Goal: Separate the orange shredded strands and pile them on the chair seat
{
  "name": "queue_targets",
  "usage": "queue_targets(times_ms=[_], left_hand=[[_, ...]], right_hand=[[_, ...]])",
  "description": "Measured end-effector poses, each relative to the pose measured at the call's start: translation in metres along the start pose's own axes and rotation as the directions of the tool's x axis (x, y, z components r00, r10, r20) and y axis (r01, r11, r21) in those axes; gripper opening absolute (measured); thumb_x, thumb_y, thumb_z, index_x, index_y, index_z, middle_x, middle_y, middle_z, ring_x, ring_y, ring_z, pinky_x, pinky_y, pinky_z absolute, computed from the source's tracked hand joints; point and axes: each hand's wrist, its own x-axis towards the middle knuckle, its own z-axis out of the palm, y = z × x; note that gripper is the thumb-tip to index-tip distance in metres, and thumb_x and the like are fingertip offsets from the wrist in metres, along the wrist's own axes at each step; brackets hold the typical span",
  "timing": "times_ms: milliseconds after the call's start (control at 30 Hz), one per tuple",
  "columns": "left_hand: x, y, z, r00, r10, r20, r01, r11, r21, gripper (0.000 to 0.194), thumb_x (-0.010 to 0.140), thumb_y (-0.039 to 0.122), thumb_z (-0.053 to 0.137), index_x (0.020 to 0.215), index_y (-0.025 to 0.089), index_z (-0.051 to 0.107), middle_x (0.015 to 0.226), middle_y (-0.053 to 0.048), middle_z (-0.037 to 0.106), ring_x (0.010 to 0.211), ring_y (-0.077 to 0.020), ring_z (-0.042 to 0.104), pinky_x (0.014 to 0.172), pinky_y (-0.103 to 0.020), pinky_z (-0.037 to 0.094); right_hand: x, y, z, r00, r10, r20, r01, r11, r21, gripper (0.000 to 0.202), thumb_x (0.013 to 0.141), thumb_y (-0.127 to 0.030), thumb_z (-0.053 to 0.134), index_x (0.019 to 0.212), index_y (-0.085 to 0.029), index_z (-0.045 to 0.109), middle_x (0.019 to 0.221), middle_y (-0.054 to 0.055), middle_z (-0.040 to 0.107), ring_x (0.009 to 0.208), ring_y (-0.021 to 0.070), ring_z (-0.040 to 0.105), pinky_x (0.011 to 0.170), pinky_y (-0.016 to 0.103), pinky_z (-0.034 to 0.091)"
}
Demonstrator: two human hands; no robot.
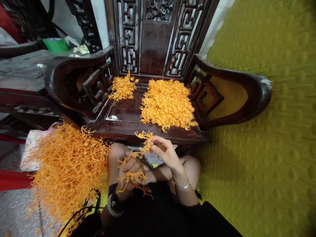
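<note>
A thin orange branching strand point(142, 153), like a soft plastic sprig, runs between my two hands above my lap. My left hand point(134, 169) is closed around its lower part, and loose orange ends hang out below the fingers. Its upper part is pinched between the thumb and fingers of my right hand point(165, 151), with a curled tip sticking out to the left. On the chair seat ahead lies a dense, roughly square heap of orange pieces point(168, 103). A smaller orange clump point(123, 87) sits to its left.
A big tangled pile of orange strands point(71, 164) rises beside my left knee, partly over a white bag point(32, 148). The dark wooden chair point(123, 115) has curved armrests on both sides. A green container point(55, 45) stands on the left table. Yellow bumpy sheeting point(259, 148) covers the right side.
</note>
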Motion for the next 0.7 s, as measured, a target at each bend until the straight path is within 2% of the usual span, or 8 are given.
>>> queue_targets(times_ms=[133, 233, 333, 433, 567, 633, 700], left_hand=[[0.0, 0.003, 0.008, 0.997, -0.024, 0.068, 0.031, 0.995, -0.1, 0.065, 0.093, 0.03, 0.055, 0.046, 0.022, 0.01, 0.038, 0.01, 0.005, 0.03, -0.0062, 0.002, 0.023, -0.014, 0.011], [-0.001, 0.004, 0.012, 0.994, -0.045, 0.097, 0.058, 0.989, -0.139, 0.061, 0.097, 0.027, 0.049, 0.049, 0.021, 0.011, 0.041, 0.01, 0.006, 0.032, -0.0062, 0.002, 0.026, -0.012, 0.013], [-0.001, 0.001, 0.011, 0.99, -0.042, 0.134, 0.066, 0.98, -0.186, 0.059, 0.098, 0.024, 0.045, 0.048, 0.02, 0.013, 0.04, 0.01, 0.008, 0.031, -0.0049, 0.001, 0.025, -0.012, 0.012], [-0.001, -0.003, 0.008, 0.984, -0.035, 0.174, 0.075, 0.971, -0.227, 0.06, 0.098, 0.022, 0.043, 0.044, 0.02, 0.014, 0.035, 0.01, 0.008, 0.028, -0.0049, 0.003, 0.024, -0.012, 0.012], [-0.002, -0.005, 0.005, 0.974, -0.071, 0.216, 0.123, 0.963, -0.241, 0.062, 0.098, 0.025, 0.042, 0.041, 0.02, 0.016, 0.031, 0.01, 0.006, 0.025, -0.0038, 0.002, 0.024, -0.012, 0.01], [-0.004, -0.006, 0.006, 0.955, -0.15, 0.255, 0.205, 0.958, -0.202, 0.064, 0.097, 0.03, 0.043, 0.04, 0.02, 0.016, 0.03, 0.009, 0.005, 0.025, -0.0034, 0.003, 0.025, -0.013, 0.008], [-0.006, -0.009, 0.01, 0.911, -0.273, 0.309, 0.322, 0.939, -0.122, 0.066, 0.096, 0.034, 0.045, 0.038, 0.02, 0.017, 0.03, 0.009, 0.007, 0.024, -0.0038, 0.006, 0.025, -0.015, 0.007]], right_hand=[[-0.001, -0.005, 0.0, 0.996, 0.024, 0.08, -0.021, 0.999, -0.031, 0.027, 0.085, -0.045, 0.067, 0.099, -0.022, 0.073, 0.094, 0.005, 0.071, 0.073, 0.0133, 0.058, 0.07, 0.028, 0.047], [-0.001, -0.006, 0.003, 0.994, 0.052, 0.098, -0.059, 0.996, 0.072, 0.023, 0.086, -0.04, 0.067, 0.098, -0.023, 0.074, 0.095, 0.004, 0.071, 0.069, 0.011, 0.057, 0.067, 0.025, 0.048], [0.0, -0.002, 0.008, 0.997, 0.07, 0.023, -0.073, 0.972, 0.225, 0.019, 0.078, -0.04, 0.075, 0.083, -0.022, 0.074, 0.077, 0.001, 0.067, 0.059, 0.0084, 0.054, 0.059, 0.022, 0.047], [0.001, 0.003, 0.009, 0.988, 0.108, -0.106, -0.072, 0.954, 0.292, 0.026, 0.07, -0.044, 0.081, 0.076, -0.02, 0.073, 0.063, -0.001, 0.062, 0.048, 0.0064, 0.049, 0.046, 0.018, 0.041], [-0.003, -0.004, -0.01, 0.975, 0.145, -0.166, -0.107, 0.97, 0.218, 0.026, 0.071, -0.041, 0.08, 0.07, -0.017, 0.071, 0.049, -0.002, 0.059, 0.037, 0.007, 0.046, 0.037, 0.019, 0.037], [-0.01, -0.017, -0.024, 0.979, 0.116, -0.167, -0.094, 0.987, 0.132, 0.02, 0.074, -0.034, 0.078, 0.069, -0.017, 0.071, 0.048, -0.001, 0.06, 0.036, 0.0083, 0.049, 0.037, 0.019, 0.039], [-0.022, -0.032, -0.035, 0.98, 0.033, -0.196, -0.025, 0.999, 0.044, 0.016, 0.078, -0.03, 0.075, 0.068, -0.018, 0.071, 0.047, -0.001, 0.06, 0.036, 0.0094, 0.05, 0.038, 0.021, 0.04]])
